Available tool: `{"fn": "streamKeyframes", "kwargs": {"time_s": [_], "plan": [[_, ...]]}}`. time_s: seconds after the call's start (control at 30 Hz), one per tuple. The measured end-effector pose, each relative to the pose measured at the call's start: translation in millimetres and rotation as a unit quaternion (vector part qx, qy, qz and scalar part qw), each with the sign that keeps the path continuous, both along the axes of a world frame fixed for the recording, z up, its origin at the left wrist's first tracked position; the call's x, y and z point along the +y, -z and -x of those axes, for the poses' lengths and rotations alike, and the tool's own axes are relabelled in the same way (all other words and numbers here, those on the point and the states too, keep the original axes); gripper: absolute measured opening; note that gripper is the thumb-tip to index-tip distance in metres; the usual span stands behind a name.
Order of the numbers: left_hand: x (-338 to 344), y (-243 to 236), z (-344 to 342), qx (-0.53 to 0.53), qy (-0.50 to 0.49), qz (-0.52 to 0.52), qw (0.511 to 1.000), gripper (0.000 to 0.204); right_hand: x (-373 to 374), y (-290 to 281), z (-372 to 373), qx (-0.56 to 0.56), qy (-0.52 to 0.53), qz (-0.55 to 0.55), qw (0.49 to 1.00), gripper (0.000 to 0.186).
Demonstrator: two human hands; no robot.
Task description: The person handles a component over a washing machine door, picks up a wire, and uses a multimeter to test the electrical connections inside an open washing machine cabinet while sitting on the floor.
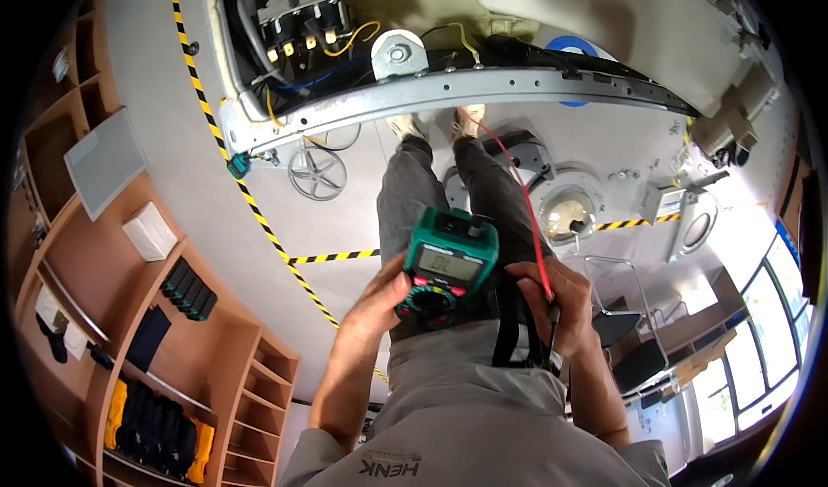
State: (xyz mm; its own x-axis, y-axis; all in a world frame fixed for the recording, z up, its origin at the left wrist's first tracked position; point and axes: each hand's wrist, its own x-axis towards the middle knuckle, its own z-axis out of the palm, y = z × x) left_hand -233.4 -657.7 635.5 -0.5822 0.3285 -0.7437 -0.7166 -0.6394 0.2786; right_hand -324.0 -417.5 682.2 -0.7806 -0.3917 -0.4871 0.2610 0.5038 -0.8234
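Observation:
My left hand point(373, 307) is wrapped round a green and black digital multimeter point(448, 263) in front of my waist, its thumb along the side. The meter's screen is lit and faces up. Level with it on the right, my right hand point(562, 304) is closed on the test leads. A red test lead point(524, 189) runs from this hand up to the metal frame and out of sight behind it. A black lead point(509, 323) hangs beside my fingers. The probe tips are mostly hidden by the hand.
Ahead stands an opened appliance with a grey metal frame bar point(483, 84), a valve block point(302, 21) and loose wires. On the floor lie a spoked pulley wheel point(317, 174) and a round glass door point(565, 204). Wooden shelves point(207, 323) line the left; a black chair point(634, 349) stands right.

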Motion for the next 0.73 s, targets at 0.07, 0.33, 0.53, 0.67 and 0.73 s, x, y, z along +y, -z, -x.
{"fn": "streamKeyframes", "kwargs": {"time_s": [0.07, 0.33, 0.53, 0.67, 0.73], "plan": [[5, 1, 10, 0.01, 0.036, 0.002, 0.999, 0.09, 3, 9, -5, -0.007, 0.013, 0.004, 1.0, 0.015], [-7, 5, 28, -0.065, 0.133, -0.004, 0.989, 0.096, -10, 41, -43, -0.116, 0.144, 0.067, 0.98, 0.018], [-34, 37, 7, -0.053, 0.13, -0.069, 0.988, 0.093, -35, 54, -67, -0.151, 0.176, 0.073, 0.97, 0.018], [-51, 43, 3, -0.075, 0.18, -0.077, 0.978, 0.092, -55, 61, -80, -0.097, 0.193, 0.056, 0.975, 0.016], [-60, 50, 1, -0.061, 0.185, -0.088, 0.977, 0.091, -65, 63, -85, -0.092, 0.207, 0.042, 0.973, 0.014]]}}
